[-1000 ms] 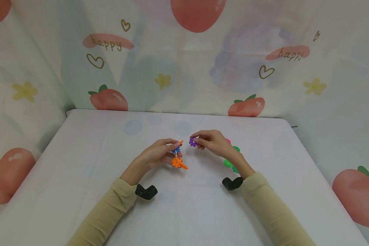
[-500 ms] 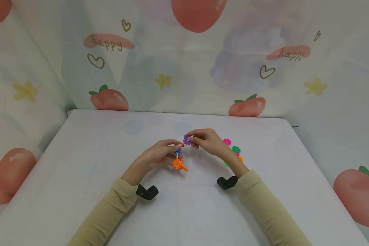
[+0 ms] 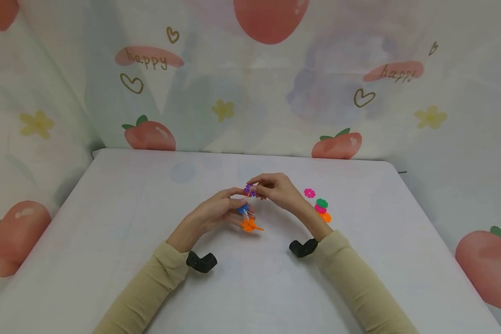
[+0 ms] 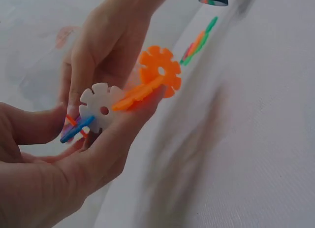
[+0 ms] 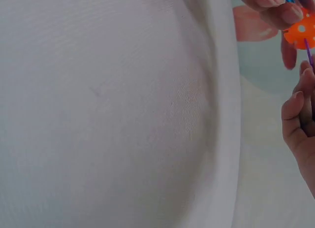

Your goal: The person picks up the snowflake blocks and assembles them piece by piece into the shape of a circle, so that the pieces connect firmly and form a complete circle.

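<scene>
My left hand [image 3: 219, 211] grips a chain of notched plastic discs above the table. In the left wrist view the chain shows a blue disc [image 4: 78, 129], a white disc [image 4: 101, 107] and orange discs [image 4: 160, 70] that stick out beyond the fingers. Another orange disc [image 5: 300, 35] at the chain's other end shows in the right wrist view. Between thumb and fingertips, my right hand [image 3: 275, 189] pinches a purple disc [image 3: 249, 190]. Its edge meets that orange disc. Fingers partly hide the blue disc.
On the table [image 3: 250, 287], right of the hands, lie loose discs: a pink one [image 3: 309, 193], a green one [image 3: 322, 203] and an orange one [image 3: 326, 217], with more pink beside them. A printed cloth wall [image 3: 259, 93] rises behind the table.
My right hand has moved left with the purple disc, bringing it from apart to the chain's upper end. The chain's lower orange end has swung slightly right and down.
</scene>
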The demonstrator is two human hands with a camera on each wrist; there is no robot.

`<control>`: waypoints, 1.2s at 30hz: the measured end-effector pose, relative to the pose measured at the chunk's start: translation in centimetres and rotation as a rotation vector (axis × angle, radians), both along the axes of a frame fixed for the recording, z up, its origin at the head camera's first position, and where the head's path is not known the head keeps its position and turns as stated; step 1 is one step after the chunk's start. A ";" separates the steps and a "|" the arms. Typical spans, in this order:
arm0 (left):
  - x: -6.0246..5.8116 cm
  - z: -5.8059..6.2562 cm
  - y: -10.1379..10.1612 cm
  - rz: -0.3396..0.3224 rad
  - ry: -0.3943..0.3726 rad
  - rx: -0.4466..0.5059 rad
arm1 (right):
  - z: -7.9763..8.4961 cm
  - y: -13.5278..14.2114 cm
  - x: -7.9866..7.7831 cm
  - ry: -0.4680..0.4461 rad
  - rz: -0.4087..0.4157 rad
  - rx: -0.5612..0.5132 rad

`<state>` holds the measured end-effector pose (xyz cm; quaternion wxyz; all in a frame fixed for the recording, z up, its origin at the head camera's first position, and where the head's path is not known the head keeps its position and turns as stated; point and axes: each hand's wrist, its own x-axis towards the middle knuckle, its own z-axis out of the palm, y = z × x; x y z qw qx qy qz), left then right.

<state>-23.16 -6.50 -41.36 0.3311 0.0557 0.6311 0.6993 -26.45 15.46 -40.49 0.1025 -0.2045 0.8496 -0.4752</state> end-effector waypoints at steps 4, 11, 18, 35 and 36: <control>0.0 -0.1 0.2 -0.016 -0.029 0.082 | 0.0 0.1 0.1 0.010 -0.004 0.003; -0.1 -0.3 0.5 0.052 -0.085 0.087 | 0.2 1.3 0.2 0.019 0.039 0.030; -0.2 -0.8 0.0 0.103 -0.093 0.077 | 0.2 4.5 0.2 0.020 -0.030 0.058; -0.7 -1.7 -1.2 0.080 -0.022 0.051 | 0.0 11.8 -0.2 0.063 -0.201 0.330; -0.6 -1.8 -1.3 0.080 -0.014 0.046 | -0.1 12.0 -0.4 0.056 -0.211 0.343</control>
